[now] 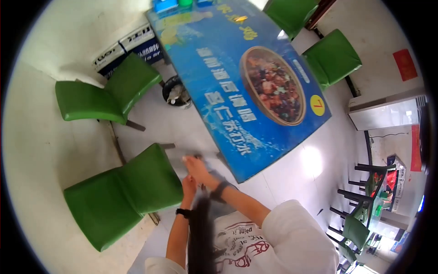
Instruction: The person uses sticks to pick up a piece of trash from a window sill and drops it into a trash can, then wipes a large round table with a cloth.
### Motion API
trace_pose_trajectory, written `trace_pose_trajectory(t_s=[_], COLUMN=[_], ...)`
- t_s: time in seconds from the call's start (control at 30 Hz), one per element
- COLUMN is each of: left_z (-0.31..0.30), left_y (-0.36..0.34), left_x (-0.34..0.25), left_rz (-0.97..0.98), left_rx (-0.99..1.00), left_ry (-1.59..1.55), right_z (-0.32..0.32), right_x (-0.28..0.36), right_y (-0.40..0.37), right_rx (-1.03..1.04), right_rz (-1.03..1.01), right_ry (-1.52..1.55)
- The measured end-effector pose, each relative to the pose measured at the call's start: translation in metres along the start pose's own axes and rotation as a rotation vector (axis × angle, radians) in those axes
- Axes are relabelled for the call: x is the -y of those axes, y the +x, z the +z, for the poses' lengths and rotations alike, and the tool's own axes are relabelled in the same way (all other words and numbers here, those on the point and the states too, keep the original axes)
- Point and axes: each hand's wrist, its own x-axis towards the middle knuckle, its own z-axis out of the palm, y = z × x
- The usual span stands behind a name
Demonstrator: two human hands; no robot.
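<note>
My left hand [189, 186] and my right hand [200, 172] are close together in front of my body, between a green chair and the blue table. They touch or overlap, and the right hand is a little farther forward. The fingers of both hands look curled in, slightly blurred. Whether anything is between them I cannot make out. A black band [183, 213] circles the left wrist, and a dark grey band [220, 190] the right. To the right of my hands is the corner of the blue table [255, 150], printed with a food bowl picture and white lettering.
Green chairs [123, 192] stand at the left; another green chair [333, 55] is across the table. A black bin [175, 91] with rubbish sits beside the table, near cartons [137, 43]. Blue and green items [175, 3] lie at the far table end. More furniture [360, 219] is at the right.
</note>
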Motion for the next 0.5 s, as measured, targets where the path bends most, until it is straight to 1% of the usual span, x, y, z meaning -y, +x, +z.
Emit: trace_pose_trajectory(t_s=[0.07, 0.1, 0.17, 0.23, 0.27, 0.33, 0.37, 0.47, 0.5], left_z=[-0.032, -0.011, 0.007, 0.004, 0.011, 0.036, 0.055, 0.108, 0.127], left_y=[0.006, 0.001, 0.012, 0.029, 0.04, 0.06, 0.071, 0.103, 0.114], left_x=[-0.116, -0.13, -0.168, -0.219, -0.239, -0.278, -0.288, -0.338, -0.355], left_rz=[-0.224, -0.173, -0.075, 0.002, 0.104, 0.295, 0.321, 0.318, 0.333], left_rx=[-0.099, -0.186, -0.183, -0.037, -0.102, -0.224, -0.2, -0.198, -0.201], left_ry=[-0.471, -0.578, -0.514, -0.149, -0.108, -0.038, 0.007, 0.102, 0.153], right_z=[-0.045, -0.068, -0.121, -0.179, -0.207, -0.259, -0.286, -0.371, -0.4], right_x=[0.008, 0.002, -0.011, -0.024, -0.034, -0.071, -0.087, -0.12, -0.127], right_y=[-0.045, -0.06, -0.073, -0.074, -0.073, -0.065, -0.06, -0.056, -0.053], right_rx=[0.063, 0.046, 0.038, -0.093, -0.164, -0.199, -0.211, -0.316, -0.284], right_rz=[-0.14, -0.287, -0.447, -0.702, -0.813, -0.721, -0.666, -0.618, -0.535], right_ry=[-0.039, -0.08, -0.246, -0.467, -0.58, -0.695, -0.748, -0.888, -0.904])
